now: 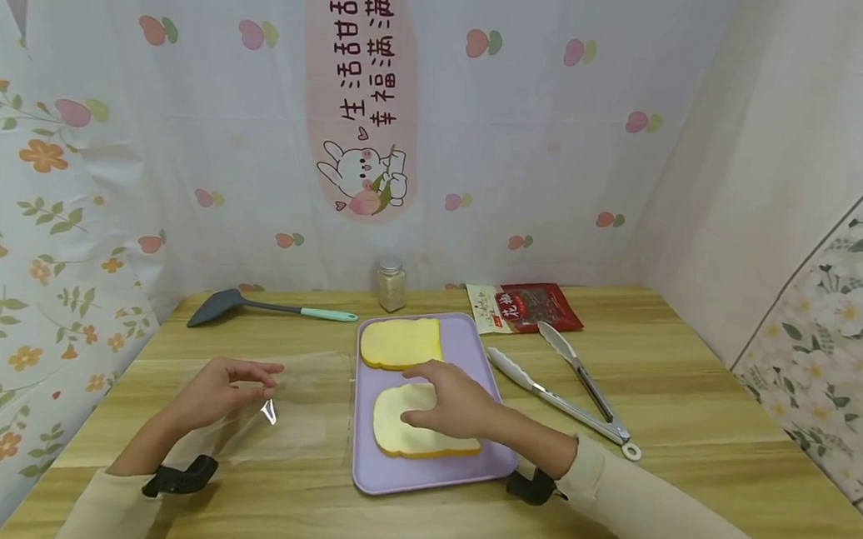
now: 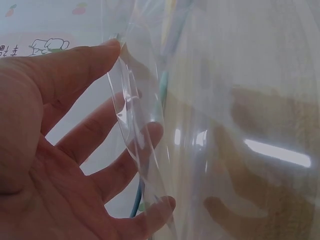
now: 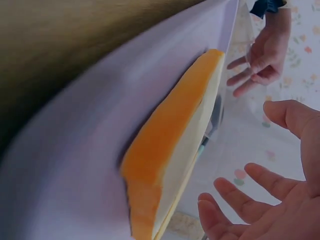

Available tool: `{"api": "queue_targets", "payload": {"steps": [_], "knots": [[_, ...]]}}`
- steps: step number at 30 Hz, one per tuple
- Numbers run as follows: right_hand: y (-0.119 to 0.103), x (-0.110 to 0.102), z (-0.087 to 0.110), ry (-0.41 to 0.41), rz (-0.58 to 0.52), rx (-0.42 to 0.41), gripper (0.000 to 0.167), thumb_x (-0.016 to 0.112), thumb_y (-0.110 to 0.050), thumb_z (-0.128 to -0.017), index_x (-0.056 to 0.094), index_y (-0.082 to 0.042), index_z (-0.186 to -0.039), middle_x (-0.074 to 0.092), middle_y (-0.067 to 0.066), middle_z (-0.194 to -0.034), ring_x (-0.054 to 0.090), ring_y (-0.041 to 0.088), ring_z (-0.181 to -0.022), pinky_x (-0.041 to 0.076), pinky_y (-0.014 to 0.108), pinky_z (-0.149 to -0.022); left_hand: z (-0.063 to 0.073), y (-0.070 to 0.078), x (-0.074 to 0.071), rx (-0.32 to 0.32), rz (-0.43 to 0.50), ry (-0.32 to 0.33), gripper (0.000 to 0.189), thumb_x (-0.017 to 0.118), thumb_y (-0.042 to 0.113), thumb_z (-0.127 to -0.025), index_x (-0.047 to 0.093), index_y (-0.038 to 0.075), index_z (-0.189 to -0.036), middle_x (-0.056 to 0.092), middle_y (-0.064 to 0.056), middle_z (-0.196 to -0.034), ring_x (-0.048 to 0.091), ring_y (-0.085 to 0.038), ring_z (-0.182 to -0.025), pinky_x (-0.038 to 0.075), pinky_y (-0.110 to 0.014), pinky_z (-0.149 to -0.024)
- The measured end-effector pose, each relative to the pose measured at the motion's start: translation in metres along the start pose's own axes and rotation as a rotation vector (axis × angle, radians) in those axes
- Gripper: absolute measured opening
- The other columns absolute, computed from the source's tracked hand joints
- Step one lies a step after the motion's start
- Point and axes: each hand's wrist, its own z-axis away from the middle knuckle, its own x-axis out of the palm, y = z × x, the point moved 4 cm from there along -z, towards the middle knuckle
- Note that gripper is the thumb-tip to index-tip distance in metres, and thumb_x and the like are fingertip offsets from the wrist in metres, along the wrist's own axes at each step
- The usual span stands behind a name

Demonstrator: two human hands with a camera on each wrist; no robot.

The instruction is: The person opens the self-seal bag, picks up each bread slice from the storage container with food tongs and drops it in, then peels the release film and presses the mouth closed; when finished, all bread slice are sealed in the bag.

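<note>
My left hand (image 1: 223, 395) pinches the edge of a clear plastic bag (image 1: 312, 416) between thumb and forefinger. In the left wrist view the film (image 2: 195, 165) hangs in folds past the thumb tip, with the other fingers spread behind it. My right hand (image 1: 456, 401) hovers over the nearer bread slice (image 1: 405, 435), fingers apart and holding nothing. That slice, pale with an orange-brown crust, lies on a lilac tray (image 1: 405, 478). The second bread slice (image 1: 400, 340) lies behind it on the same tray. In the right wrist view, the fingers stand beside the slice (image 3: 170, 145).
A spatula (image 1: 271, 305) with a mint handle lies at the back left. Behind the tray stands a small glass jar (image 1: 391, 285). A red spice packet (image 1: 537, 308) and spread metal tongs (image 1: 576, 392) lie to its right. Printed cloths (image 1: 486, 140) hang around the table.
</note>
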Motion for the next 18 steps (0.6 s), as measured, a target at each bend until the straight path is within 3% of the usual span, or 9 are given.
{"api": "queue_targets", "payload": {"steps": [5,11,18], "knots": [[0.009,-0.009,0.014,0.047,-0.011,-0.016,0.054,0.078,-0.028,-0.085,0.062,-0.001,-0.128,0.064,0.010,-0.127,0.058,0.030,-0.119,0.045,0.047,-0.099,0.000,0.000,0.000,-0.009,0.005,-0.003,0.009,0.069,0.008,-0.092,0.075,0.001,-0.096,0.063,-0.023,-0.128,0.052,-0.047,-0.126,0.053,-0.036,-0.089],[0.022,-0.019,0.032,0.054,-0.067,0.014,0.054,0.078,-0.028,-0.086,0.060,0.000,-0.129,0.061,0.012,-0.129,0.057,0.036,-0.118,0.045,0.051,-0.099,0.000,-0.001,0.000,-0.015,-0.004,-0.002,0.010,0.070,0.011,-0.092,0.075,0.003,-0.095,0.063,-0.021,-0.129,0.053,-0.045,-0.125,0.051,-0.047,-0.092],[0.035,-0.026,0.047,0.097,-0.043,0.024,0.051,0.080,-0.026,-0.084,0.063,0.000,-0.125,0.064,0.011,-0.125,0.059,0.041,-0.113,0.050,0.052,-0.092,0.002,-0.004,0.000,-0.017,0.025,-0.006,0.011,0.070,0.011,-0.092,0.075,0.003,-0.096,0.063,-0.021,-0.130,0.053,-0.045,-0.125,0.053,-0.037,-0.089]]}}
